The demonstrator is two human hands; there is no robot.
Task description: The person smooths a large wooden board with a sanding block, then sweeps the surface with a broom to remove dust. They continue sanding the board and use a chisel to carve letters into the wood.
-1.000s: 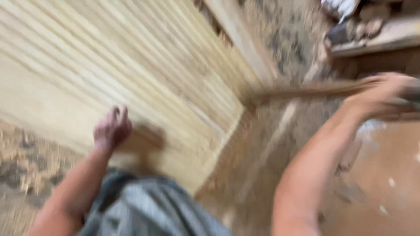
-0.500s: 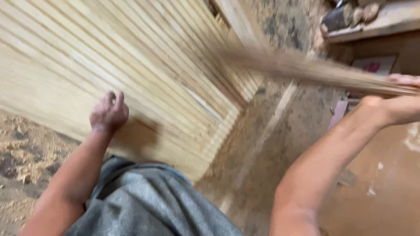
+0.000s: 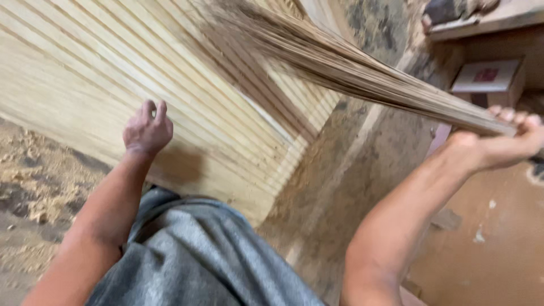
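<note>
broom (image 3: pixel 340 62) now swung up over the grooved panel (image 3: pixel 113 73), bristles spread wider

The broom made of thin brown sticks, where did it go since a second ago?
The broom of thin brown sticks, gripped in the right hand, swung from low beside the floor up and left, so its bristles now sweep over the pale grooved wooden panel. The left hand stayed pressed on that panel.
</note>
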